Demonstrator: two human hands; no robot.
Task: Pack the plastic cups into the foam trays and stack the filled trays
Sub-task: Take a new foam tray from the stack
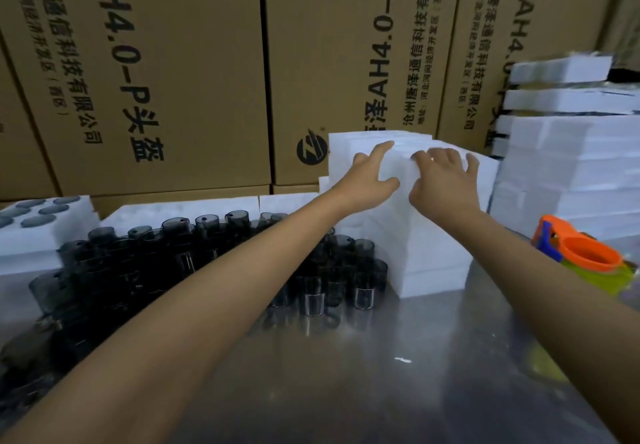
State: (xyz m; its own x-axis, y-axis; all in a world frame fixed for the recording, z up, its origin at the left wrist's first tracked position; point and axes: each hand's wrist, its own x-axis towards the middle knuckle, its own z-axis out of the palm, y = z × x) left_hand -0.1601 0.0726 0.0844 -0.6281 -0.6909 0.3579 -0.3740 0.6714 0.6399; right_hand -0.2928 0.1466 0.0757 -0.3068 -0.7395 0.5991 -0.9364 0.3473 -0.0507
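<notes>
A pile of dark, see-through plastic cups stands on the metal table at centre left. Behind and to the right of them rises a stack of white foam trays. Both my arms reach out to the top of that stack. My left hand lies on the top tray's left side with fingers spread and the thumb under its edge. My right hand rests on the top tray's right side, fingers spread over it. At far left a filled foam tray shows round cup ends in its holes.
Tall cardboard boxes wall off the back. More white foam tray stacks stand at right. An orange, blue and yellow tape dispenser lies at the right edge. The shiny metal table stretches toward me.
</notes>
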